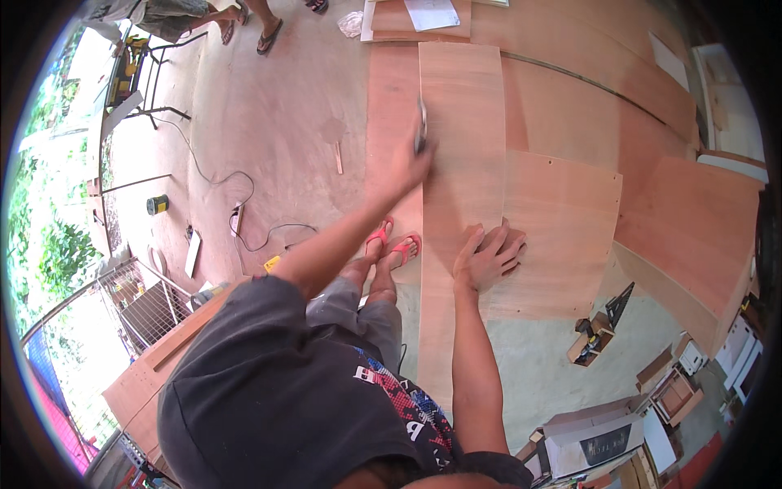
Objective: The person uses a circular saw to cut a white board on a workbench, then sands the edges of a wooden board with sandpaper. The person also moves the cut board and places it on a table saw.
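A long, pale plywood strip [462, 122] lies lengthwise in front of me on top of wider sheets. My left hand [415, 163] is closed around a narrow dark and silver hand tool [421, 137], held along the strip's left edge. Its exact kind is too small to make out. Farther back along the strip and to the right, my right hand [491, 259] rests with its fingers spread across the right edge. A small brown patch shows beside its thumb; whether it is a thing or a shadow, I cannot tell.
More plywood [562, 236] spreads to the right. A small wooden tool box [590, 338] stands on the floor, with cartons [590, 440] at the lower right. Power cords [213, 181] cross the left floor. Another person's sandalled foot [270, 37] shows at the top.
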A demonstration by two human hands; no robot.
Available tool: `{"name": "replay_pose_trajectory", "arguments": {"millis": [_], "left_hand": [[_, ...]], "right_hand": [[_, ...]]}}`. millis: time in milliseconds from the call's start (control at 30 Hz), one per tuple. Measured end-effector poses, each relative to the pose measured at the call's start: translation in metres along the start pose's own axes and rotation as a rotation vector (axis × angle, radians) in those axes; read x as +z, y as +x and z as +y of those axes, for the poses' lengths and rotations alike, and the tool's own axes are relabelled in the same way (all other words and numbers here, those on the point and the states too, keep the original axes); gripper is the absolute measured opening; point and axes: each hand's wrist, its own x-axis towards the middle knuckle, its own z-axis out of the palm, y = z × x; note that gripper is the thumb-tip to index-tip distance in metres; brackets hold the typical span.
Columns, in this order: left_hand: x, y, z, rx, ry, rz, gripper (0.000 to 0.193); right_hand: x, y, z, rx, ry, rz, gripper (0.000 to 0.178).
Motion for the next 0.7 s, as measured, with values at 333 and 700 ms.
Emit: {"name": "replay_pose_trajectory", "arguments": {"millis": [333, 700], "left_hand": [[-0.02, 0.129, -0.01, -0.233, -0.196, -0.038, 0.045], [-0.039, -0.118, 0.036, -0.405, 0.017, -0.481, 0.078]], "right_hand": [[-0.002, -0.007, -0.007, -0.082, -0.012, -0.006, 0.066], [0.01, 0.002, 0.008, -0.081, -0.083, 0.061, 0.063]]}}
